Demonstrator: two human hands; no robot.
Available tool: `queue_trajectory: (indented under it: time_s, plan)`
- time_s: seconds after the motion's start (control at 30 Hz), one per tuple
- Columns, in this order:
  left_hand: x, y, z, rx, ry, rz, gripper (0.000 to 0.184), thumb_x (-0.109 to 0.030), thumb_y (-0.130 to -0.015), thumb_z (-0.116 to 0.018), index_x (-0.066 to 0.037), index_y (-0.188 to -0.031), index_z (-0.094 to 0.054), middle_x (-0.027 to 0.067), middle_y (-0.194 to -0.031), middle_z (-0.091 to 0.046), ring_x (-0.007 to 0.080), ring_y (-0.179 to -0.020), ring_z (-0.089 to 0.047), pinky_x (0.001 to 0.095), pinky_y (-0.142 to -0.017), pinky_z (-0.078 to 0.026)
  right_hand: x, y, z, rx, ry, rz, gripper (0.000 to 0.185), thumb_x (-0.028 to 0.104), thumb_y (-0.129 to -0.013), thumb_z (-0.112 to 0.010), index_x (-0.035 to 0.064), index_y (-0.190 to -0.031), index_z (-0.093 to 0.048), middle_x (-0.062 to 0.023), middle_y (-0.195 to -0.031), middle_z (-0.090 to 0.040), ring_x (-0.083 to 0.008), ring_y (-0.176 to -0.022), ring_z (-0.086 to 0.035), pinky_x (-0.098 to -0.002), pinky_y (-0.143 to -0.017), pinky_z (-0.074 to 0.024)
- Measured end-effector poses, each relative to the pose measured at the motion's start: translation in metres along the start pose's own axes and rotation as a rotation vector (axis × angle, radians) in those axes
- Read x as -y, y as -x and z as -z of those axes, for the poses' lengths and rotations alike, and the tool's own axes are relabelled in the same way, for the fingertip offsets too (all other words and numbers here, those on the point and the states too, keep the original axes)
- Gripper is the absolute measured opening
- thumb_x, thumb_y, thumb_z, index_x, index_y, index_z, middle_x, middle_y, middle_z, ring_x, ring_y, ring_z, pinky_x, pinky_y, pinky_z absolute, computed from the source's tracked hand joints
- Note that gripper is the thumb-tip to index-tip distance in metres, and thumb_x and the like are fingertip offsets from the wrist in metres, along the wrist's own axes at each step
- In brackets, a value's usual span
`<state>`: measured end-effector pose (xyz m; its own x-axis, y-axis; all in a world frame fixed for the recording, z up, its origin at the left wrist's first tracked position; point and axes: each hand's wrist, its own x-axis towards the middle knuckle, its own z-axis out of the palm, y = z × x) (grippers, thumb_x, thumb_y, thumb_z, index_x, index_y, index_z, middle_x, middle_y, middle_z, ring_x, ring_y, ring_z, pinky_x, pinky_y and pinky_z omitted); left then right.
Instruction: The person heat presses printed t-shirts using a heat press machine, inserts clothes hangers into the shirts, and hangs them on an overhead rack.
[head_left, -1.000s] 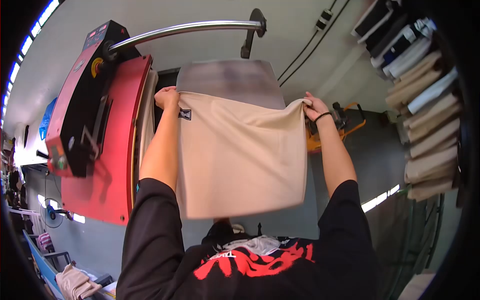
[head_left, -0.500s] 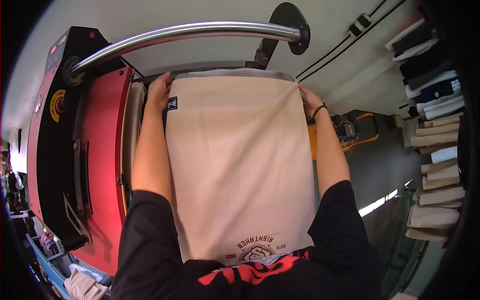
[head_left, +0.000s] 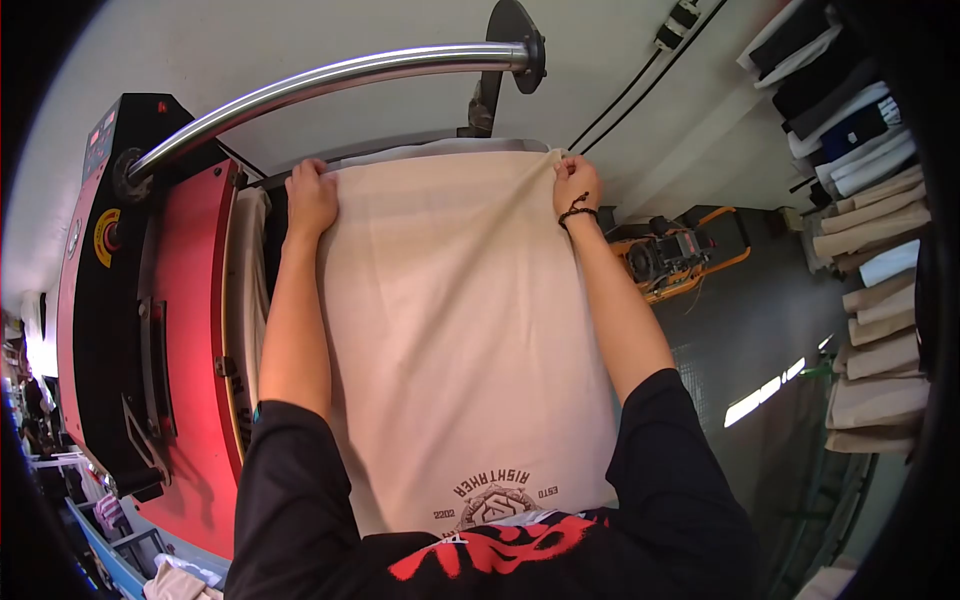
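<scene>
A beige printed shirt (head_left: 460, 320) lies spread over the flat bed of a heat press, with a soft diagonal crease running down from its far right corner. Its dark "RISKTAKER" print (head_left: 495, 500) sits at the near end, upside down to me and partly covered by my body. My left hand (head_left: 312, 200) is closed on the shirt's far left edge, fingertips partly hidden. At the far right corner, my right hand (head_left: 578, 188) pinches the fabric, which bunches slightly at the fingers. Grey padding (head_left: 440, 150) shows just beyond the shirt's far edge.
The red press head (head_left: 195, 350) stands close on the left, with a chrome bar (head_left: 330, 80) crossing above the bed's far side. An orange-framed machine (head_left: 670, 255) is on the floor to the right. Folded garments (head_left: 875, 290) are stacked along the right side.
My left hand has moved onto the far left corner, covering the small dark label seen before. My right hand has turned over and now pinches the far right corner. The view has shifted slightly.
</scene>
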<state>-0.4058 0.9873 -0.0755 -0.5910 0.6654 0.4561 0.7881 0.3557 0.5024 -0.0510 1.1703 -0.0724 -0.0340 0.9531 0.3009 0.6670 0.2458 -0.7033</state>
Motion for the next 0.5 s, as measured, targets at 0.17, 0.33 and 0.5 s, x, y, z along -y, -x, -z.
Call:
queue_trajectory:
  time_s: [0.17, 0.33, 0.5]
  plan:
    - [-0.021, 0.028, 0.021, -0.029, -0.012, -0.095, 0.008, -0.010, -0.085, -0.057, -0.003, -0.089, -0.060, 0.0150, -0.092, -0.060, 0.0361, -0.091, -0.053, 0.0445, -0.081, -0.043, 0.006, 0.004, 0.000, -0.048, 0.077, 0.153, 0.009, 0.012, -0.087, -0.059, 0.0026, -0.088, -0.060, -0.0140, -0.096, -0.059, -0.0341, -0.089, -0.058, -0.0429, -0.078, -0.0468]
    - [0.000, -0.030, -0.006, -0.155, -0.046, -0.071, 0.014, -0.013, -0.087, -0.056, -0.001, -0.089, -0.063, 0.0173, -0.091, -0.061, 0.0385, -0.090, -0.055, 0.0466, -0.079, -0.044, -0.001, -0.024, -0.013, -0.026, 0.102, 0.074, 0.014, 0.017, -0.087, -0.060, 0.0029, -0.089, -0.061, -0.0167, -0.099, -0.062, -0.0372, -0.089, -0.058, -0.0441, -0.077, -0.0480]
    - [0.016, -0.085, -0.042, 0.121, -0.193, 0.179, 0.024, -0.024, -0.084, -0.059, -0.004, -0.096, -0.067, 0.0205, -0.108, -0.064, 0.0396, -0.102, -0.059, 0.0457, -0.086, -0.048, 0.003, -0.079, -0.059, 0.060, 0.210, -0.080, 0.023, 0.021, -0.087, -0.058, 0.0007, -0.080, -0.065, -0.0203, -0.092, -0.067, -0.0369, -0.086, -0.064, -0.0428, -0.069, -0.0510]
